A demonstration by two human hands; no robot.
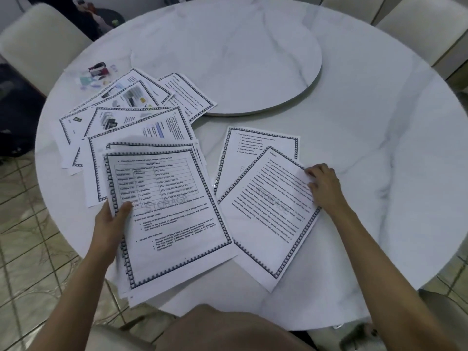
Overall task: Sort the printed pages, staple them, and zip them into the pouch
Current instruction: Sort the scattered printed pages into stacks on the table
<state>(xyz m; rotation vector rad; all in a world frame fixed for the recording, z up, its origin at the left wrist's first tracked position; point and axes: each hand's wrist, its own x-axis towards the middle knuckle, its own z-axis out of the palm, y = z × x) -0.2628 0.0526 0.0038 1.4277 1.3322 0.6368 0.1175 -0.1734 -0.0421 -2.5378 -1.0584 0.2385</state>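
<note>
A stack of printed pages [172,219] with dark patterned borders lies at the near left; its top sheet shows a table. My left hand [112,219] grips this stack at its left edge, thumb on top. To the right a tilted single page [268,214] lies over another page [255,145]. My right hand [323,184] pinches the tilted page's right corner. More printed pages [131,115] are fanned out loosely behind the stack. Small items, possibly a stapler [98,69], lie at the far left, too blurred to name. No pouch is recognisable.
The round white marble table [354,122] carries a raised round turntable [228,54] in its middle. Pale chairs [40,44] stand around the table. Tiled floor [22,249] shows at the left. My lap sits at the table's near edge.
</note>
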